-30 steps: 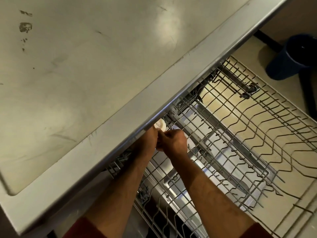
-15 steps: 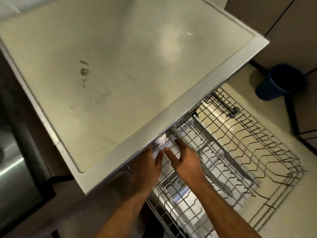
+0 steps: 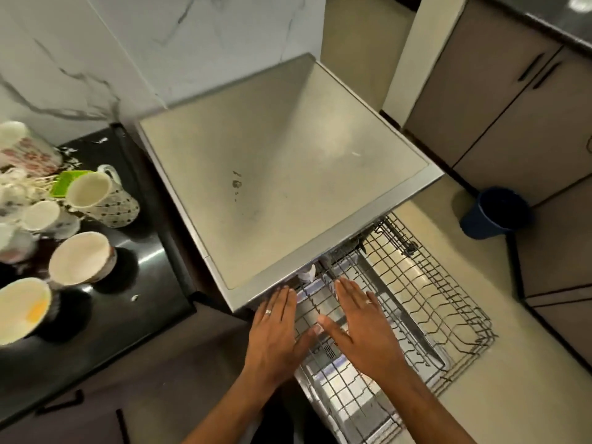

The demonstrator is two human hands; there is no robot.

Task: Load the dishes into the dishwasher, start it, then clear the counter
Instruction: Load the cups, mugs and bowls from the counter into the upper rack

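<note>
Both hands hang flat and empty, fingers straight, over the pulled-out wire rack (image 3: 416, 315) of the dishwasher (image 3: 282, 174). The left hand (image 3: 275, 331) sits at the near corner of the machine's grey top, fingertips just touching its front edge; the right hand (image 3: 358, 328) is just beside it, over the rack's inner rows, and the two thumbs nearly meet. A small white piece (image 3: 306, 273) shows just beyond the fingertips, under the lip of the top; what it is cannot be told.

The rack looks bare, so loading seems hardly begun. The dishes wait well off to the left of the left hand, on the black worktop (image 3: 128, 283): a patterned mug (image 3: 102, 200) lying on its side, a stack of cream bowls (image 3: 80, 257) nearer, another bowl (image 3: 22, 309) with a yellow smear inside it, and more white cups (image 3: 41, 216) heaped behind.

To do this step well, I would reach left for one piece at a time, starting with the nearest bowl, grip it by the rim with curled fingers, and set it tilted between the rack's tines, open side down. The heap looks unsteady, so lifting from the top seems safer than pulling from below.
</note>
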